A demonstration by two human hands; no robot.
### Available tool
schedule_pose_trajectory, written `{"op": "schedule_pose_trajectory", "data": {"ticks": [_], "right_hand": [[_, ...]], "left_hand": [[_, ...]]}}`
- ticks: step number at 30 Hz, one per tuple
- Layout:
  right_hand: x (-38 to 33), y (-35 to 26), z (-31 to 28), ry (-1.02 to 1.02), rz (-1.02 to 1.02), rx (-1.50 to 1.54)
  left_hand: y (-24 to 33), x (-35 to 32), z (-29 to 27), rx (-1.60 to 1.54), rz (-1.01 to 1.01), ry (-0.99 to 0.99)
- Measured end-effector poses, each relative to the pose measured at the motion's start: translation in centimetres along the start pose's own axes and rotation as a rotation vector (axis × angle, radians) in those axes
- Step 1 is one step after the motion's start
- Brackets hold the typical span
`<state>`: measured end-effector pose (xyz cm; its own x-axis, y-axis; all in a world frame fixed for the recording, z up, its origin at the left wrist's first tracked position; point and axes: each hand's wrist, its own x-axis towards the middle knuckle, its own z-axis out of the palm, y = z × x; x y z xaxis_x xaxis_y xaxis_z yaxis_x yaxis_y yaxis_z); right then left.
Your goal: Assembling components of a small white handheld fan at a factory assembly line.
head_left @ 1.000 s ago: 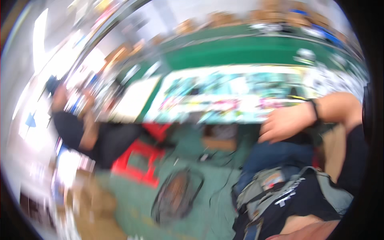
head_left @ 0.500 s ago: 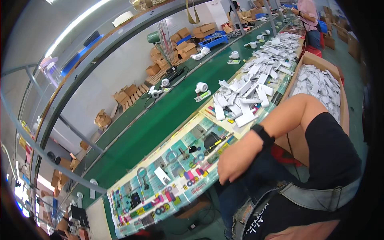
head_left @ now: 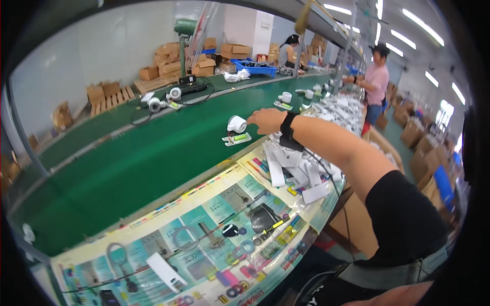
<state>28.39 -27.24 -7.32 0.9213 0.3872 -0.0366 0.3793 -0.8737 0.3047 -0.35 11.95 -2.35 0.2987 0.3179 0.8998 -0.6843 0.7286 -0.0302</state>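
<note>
"Step?"
"Apparently reaching: right hand point(head_left: 268, 121) beside the white round-headed unit point(head_left: 236, 125) on the green belt point(head_left: 148, 158); I cannot tell whether the fingers point(head_left: 255, 119) grasp it."
"Next?"
"Likely calls for steady contact."

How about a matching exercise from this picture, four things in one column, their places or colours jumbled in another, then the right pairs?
Things
1. Right hand
2. Single white flat piece
3. Tray in the background
4. Long belt

Places or colours
A. Green
B. On the printed sheet, apart from the white pile
C. Blue
D. Beside a white round unit

Right pairs
1-D
2-B
3-C
4-A
</note>
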Motion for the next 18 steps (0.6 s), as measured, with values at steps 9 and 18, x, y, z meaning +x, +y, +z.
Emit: {"op": "schedule_pose_trajectory", "data": {"ticks": [9,18], "right_hand": [[8.0,-1.8,5.0,0.203,-0.04,-0.259],[10.5,-1.8,5.4,0.079,0.03,-0.354]], "left_hand": [[0.5,-4.2,-7.1,0.135,0.176,0.208],[0.3,-0.4,-4.0,0.208,0.416,0.192]]}}
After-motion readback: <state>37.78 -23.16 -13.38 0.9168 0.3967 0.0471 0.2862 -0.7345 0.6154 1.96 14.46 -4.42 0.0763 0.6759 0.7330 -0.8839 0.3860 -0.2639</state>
